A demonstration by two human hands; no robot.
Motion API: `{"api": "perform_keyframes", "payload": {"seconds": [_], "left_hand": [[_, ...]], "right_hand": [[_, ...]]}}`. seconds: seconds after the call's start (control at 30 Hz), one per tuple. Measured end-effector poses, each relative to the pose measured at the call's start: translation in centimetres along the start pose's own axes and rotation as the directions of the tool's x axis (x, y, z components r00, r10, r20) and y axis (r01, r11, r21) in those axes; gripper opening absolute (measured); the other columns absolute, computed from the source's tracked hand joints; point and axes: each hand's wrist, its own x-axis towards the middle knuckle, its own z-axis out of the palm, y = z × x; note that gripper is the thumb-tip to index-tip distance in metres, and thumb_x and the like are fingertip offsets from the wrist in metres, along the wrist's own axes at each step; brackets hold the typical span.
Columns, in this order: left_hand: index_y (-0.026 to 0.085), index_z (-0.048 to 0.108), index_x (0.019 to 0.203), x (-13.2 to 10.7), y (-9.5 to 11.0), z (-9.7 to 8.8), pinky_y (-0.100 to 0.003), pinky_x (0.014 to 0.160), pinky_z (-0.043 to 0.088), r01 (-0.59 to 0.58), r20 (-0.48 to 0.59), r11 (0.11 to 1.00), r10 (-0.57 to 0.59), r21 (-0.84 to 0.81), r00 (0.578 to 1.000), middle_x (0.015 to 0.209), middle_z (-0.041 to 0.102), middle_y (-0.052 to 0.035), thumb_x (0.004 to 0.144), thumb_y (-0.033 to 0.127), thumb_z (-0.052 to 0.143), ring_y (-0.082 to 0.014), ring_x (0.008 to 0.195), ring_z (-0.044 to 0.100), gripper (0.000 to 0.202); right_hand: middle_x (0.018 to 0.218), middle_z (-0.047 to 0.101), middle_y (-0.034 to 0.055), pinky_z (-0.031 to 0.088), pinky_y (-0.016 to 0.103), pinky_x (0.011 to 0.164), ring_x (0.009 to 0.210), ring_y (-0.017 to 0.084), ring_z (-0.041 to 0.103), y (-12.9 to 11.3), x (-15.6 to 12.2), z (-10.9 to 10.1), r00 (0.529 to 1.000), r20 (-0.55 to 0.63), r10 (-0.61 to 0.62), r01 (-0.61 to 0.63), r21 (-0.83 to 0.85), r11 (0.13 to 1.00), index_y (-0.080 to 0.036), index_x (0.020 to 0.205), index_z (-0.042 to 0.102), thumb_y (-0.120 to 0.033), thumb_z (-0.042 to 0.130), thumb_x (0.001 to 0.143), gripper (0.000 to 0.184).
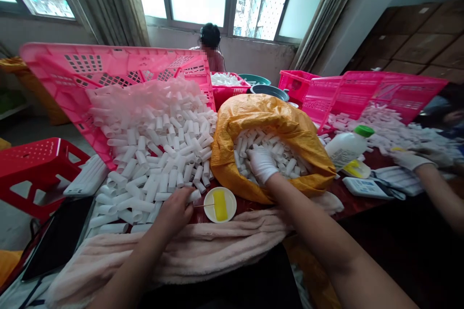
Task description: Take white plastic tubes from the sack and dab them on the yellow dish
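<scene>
My left hand (176,212) is closed, holding a short white plastic tube (195,196) at its fingertips. A thin stick (203,205) reaches from beside these fingers to a yellow pad (220,205) on a small round white dish (209,213). My right hand (261,163), in a white glove, is inside the mouth of an orange woven sack (226,154), over the white tubes (290,166) there. Its fingers are blurred against the tubes, so their grip is unclear. Left of the sack lies a large heap of tubes (174,149).
A tilted pink crate (119,65) backs the heap. A pink towel (232,241) lies along the near edge. To the right are a green-capped bottle (348,147), a white box-shaped device (366,187) and a co-worker's gloved hand (409,158). Another person (212,48) sits beyond.
</scene>
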Motion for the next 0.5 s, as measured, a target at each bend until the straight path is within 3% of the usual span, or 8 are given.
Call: {"api": "perform_keyframes", "payload": {"seconds": [0.07,0.13,0.2,0.23,0.4,0.5], "left_hand": [[0.017,0.055,0.101,-0.1,-0.1,0.7,-0.036,0.089,0.042,-0.084,0.028,0.99,0.082,0.114,0.996,0.104,0.059,-0.009,0.074,0.013,0.044,-0.0219,0.1,0.053,0.03],[0.017,0.055,0.102,-0.3,-0.2,1.2,-0.035,0.086,0.043,-0.12,0.079,0.98,0.109,0.159,0.991,0.102,0.061,-0.0094,0.078,0.017,0.044,-0.022,0.096,0.055,0.026],[0.017,0.054,0.105,-0.3,-0.1,1.4,-0.034,0.082,0.045,-0.106,0.111,0.981,0.088,0.165,0.99,0.099,0.063,-0.009,0.083,0.025,0.042,-0.0217,0.091,0.058,0.026],[0.017,0.053,0.106,-0.3,-0.1,1.5,-0.033,0.08,0.045,-0.094,0.12,0.982,0.074,0.164,0.99,0.099,0.064,-0.0086,0.084,0.027,0.042,-0.0216,0.09,0.059,0.027],[0.019,0.053,0.106,0.0,0.1,1.5,-0.032,0.078,0.044,-0.074,0.132,0.981,0.051,0.178,0.99,0.099,0.065,-0.0075,0.085,0.03,0.042,-0.0218,0.092,0.06,0.026],[0.018,0.054,0.103,0.2,0.1,1.4,-0.031,0.076,0.044,-0.078,0.121,0.978,0.055,0.196,0.991,0.095,0.065,-0.0071,0.086,0.032,0.041,-0.0216,0.089,0.06,0.025]], "right_hand": [[0.096,0.06,0.0153,0.044,0.038,0.083,0.094,0.025,0.055,-0.7,-2.0,-0.4,0.993,-0.106,-0.051,0.063,0.116,0.991,-0.011,0.089,0.06,-0.026,0.049,0.082,0.019],[0.099,0.061,0.0112,0.046,0.034,0.083,0.093,0.02,0.057,-1.6,-4.6,-0.2,0.973,-0.168,-0.156,0.209,0.376,0.903,-0.014,0.1,0.055,-0.029,0.042,0.088,0.023],[0.102,0.063,0.0068,0.049,0.03,0.082,0.093,0.016,0.06,-2.7,-6.8,0.9,0.957,-0.14,-0.254,0.287,0.579,0.763,-0.017,0.11,0.05,-0.028,0.04,0.09,0.025],[0.104,0.063,0.0052,0.05,0.03,0.084,0.094,0.016,0.06,-3.2,-7.5,1.7,0.954,-0.114,-0.277,0.287,0.609,0.74,-0.019,0.114,0.049,-0.027,0.041,0.09,0.026],[0.105,0.063,0.0072,0.048,0.038,0.088,0.096,0.022,0.059,-4.8,-7.6,5.6,0.956,-0.026,-0.293,0.277,0.419,0.865,-0.02,0.112,0.055,-0.016,0.039,0.088,0.029],[0.099,0.063,0.0088,0.05,0.037,0.082,0.089,0.023,0.059,-4.6,-7.4,5.9,0.9,0.073,-0.429,0.392,0.295,0.872,-0.019,0.108,0.059,-0.012,0.043,0.085,0.029]]}}
